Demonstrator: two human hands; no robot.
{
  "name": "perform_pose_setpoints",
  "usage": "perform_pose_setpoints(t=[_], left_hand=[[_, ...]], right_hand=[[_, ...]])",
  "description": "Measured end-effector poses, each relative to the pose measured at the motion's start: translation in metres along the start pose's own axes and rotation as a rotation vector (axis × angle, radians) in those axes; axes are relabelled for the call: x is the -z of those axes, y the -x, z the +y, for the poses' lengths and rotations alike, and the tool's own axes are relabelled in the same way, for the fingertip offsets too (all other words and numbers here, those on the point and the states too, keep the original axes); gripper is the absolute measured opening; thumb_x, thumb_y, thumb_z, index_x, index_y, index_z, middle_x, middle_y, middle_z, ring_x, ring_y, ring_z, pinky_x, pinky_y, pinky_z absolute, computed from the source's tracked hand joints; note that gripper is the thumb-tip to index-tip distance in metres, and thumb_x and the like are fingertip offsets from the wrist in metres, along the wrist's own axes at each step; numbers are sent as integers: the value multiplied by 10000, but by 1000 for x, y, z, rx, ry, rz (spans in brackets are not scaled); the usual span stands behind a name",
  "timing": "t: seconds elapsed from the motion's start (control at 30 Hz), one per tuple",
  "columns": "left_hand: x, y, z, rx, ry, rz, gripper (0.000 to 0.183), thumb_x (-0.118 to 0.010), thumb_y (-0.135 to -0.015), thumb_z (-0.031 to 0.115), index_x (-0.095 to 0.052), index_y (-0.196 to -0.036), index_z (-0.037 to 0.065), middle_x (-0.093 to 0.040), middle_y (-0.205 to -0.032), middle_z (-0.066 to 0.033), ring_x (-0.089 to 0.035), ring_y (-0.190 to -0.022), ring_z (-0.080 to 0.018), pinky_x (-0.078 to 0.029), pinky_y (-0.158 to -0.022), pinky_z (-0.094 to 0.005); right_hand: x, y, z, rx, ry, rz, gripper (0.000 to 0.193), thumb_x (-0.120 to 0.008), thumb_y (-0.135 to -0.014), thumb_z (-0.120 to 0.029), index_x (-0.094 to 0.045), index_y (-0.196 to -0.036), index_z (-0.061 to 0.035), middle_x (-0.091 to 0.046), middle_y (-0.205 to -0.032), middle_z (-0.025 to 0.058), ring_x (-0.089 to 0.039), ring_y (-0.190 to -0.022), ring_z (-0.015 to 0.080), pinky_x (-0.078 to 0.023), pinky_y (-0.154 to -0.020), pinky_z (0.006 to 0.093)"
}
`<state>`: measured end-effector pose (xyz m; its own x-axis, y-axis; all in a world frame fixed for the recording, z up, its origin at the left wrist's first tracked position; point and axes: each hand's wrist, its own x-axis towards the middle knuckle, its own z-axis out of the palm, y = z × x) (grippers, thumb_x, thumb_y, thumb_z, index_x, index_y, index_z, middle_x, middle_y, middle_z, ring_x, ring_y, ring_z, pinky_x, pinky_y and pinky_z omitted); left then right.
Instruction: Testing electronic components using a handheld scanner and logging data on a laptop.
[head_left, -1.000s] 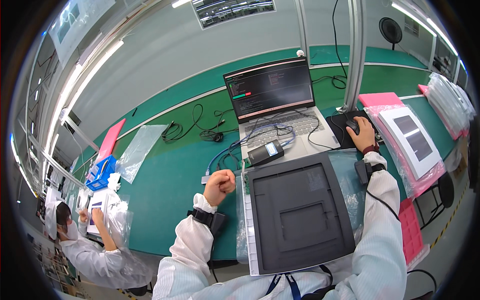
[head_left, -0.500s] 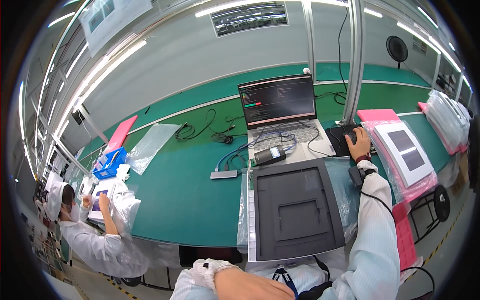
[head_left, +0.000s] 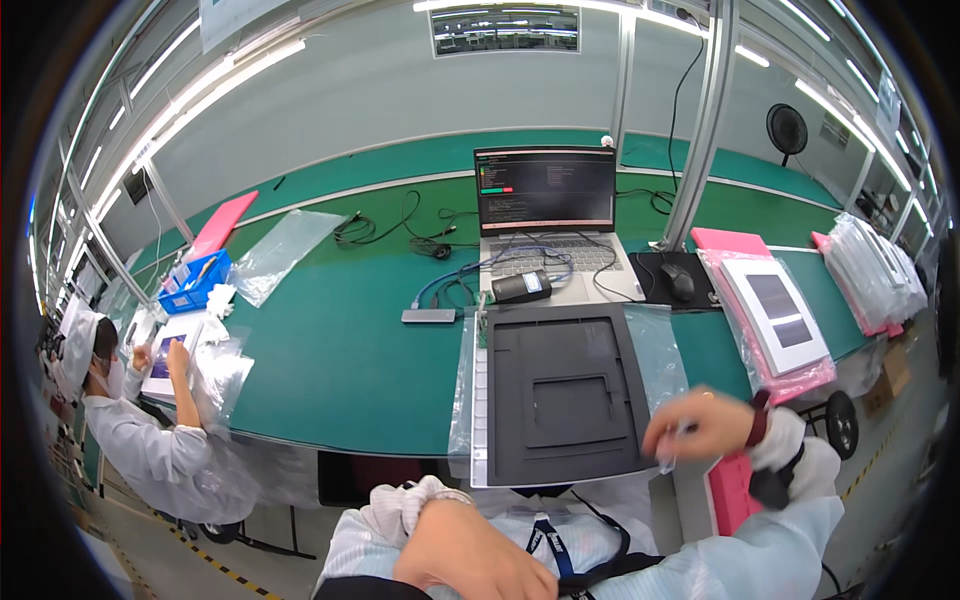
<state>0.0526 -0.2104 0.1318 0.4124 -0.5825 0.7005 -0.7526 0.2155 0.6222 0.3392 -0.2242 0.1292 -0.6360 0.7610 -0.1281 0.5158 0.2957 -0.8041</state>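
My right hand hovers beside the lower right corner of a black rectangular panel. Its fingers are loosely bent and slightly blurred, with a gap between them and no held thing visible. The panel, with a raised frame shape in its middle, sits on a white tray-like part at the bench's front edge, over clear plastic film. Close to my body lies my left hand, apart from the panel; its fingertips are largely hidden. Beyond the panel stand an open laptop and a black box-shaped device with cables.
A black mouse rests on a dark pad. Right of it, a white framed panel lies on pink foam. Bagged panels are stacked farther right. A grey hub sits left of the device. At far left, a person works near a blue bin.
My right hand has left the mouse and come back toward me, to the black panel's lower right corner. My left hand stays near my body. The view has shifted slightly.
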Motion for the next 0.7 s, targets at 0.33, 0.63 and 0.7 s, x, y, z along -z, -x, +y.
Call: perform_pose_setpoints(t=[0.33,0.63,0.7], left_hand=[[-20,-10,28,51,-34,1,505,-504,-821,475,-554,-916,-18,-526,-750,-110,-507,-674,-292,-361,-629,-380],[-47,-40,73,137,-224,169,343,-418,-895,236,-498,-623,42,-479,-588,-117,-496,-576,-255,-392,-580,-382],[-66,-51,77,126,-298,223,305,-419,-890,180,-496,-622,56,-470,-573,-99,-487,-558,-241,-388,-563,-370]], right_hand=[[-104,37,5,-4,-46,-306,399,-528,-904,-322,-441,-1148,-18,-470,-1076,128,-507,-1001,260,-431,-839,338],[-103,13,-39,455,71,-72,276,-591,-857,-252,-522,-1015,-36,-500,-989,122,-508,-904,290,-424,-782,367],[-102,7,-53,539,109,-62,277,-616,-844,-233,-528,-1024,-41,-510,-1002,122,-517,-896,287,-427,-774,364]])
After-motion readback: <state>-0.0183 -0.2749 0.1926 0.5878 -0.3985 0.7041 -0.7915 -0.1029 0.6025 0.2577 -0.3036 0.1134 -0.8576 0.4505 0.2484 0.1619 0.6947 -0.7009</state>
